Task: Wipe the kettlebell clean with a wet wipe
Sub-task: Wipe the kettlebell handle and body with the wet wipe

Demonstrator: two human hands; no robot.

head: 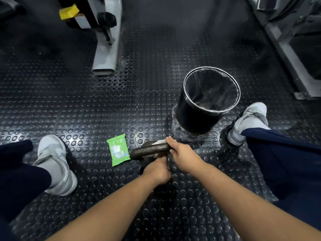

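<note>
While I watch through the head camera, both hands are on a kettlebell (149, 150) standing on the studded rubber floor (69, 101).
Right hand (180, 153) curls round the handle's right end, clamping a white wet wipe (159, 142) against it; left hand (159, 169) sits lower against the bell, fingers hidden, so I cannot tell its grip. Green wipe packet (118, 149) lies just left; black bin (194, 117) stands beyond.

Dim overall; light from overhead, roughly mid-frame. Specular glints on rubber floor (86, 119) studs, hard ring glare on bin (191, 117) rim, dull sheen along kettlebell (149, 150) handle. Heavy falloff to near black in top corners. Soft shadows beside shoes (52, 159) and under forearms. Strong fisheye bend at edges. Slight softness at left hand (159, 169); hazy, unfocused background up top.
</note>
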